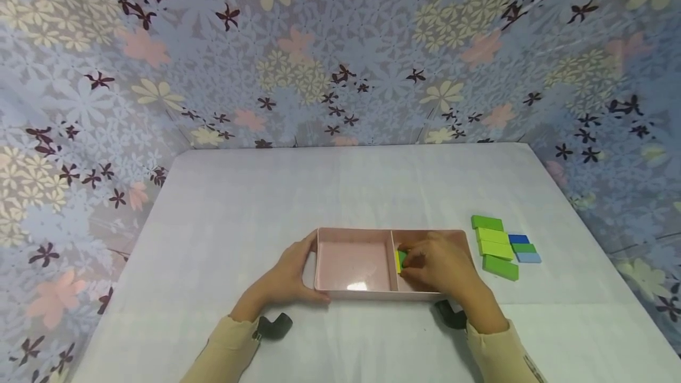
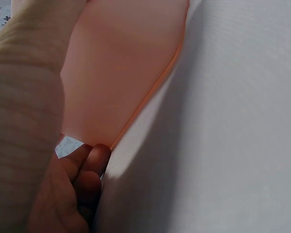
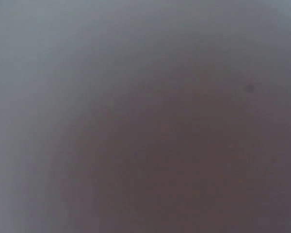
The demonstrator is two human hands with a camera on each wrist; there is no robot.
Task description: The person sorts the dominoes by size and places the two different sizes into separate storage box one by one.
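So the pink box sits at lower center of the frame on the desk, right between the hands. Left hand is clamped around its left end, thumb at the near corner. Right hand is down in the right compartment, pinching a green block just beside a yellow piece near the divider. Loose blocks lie toward the frame's right side.
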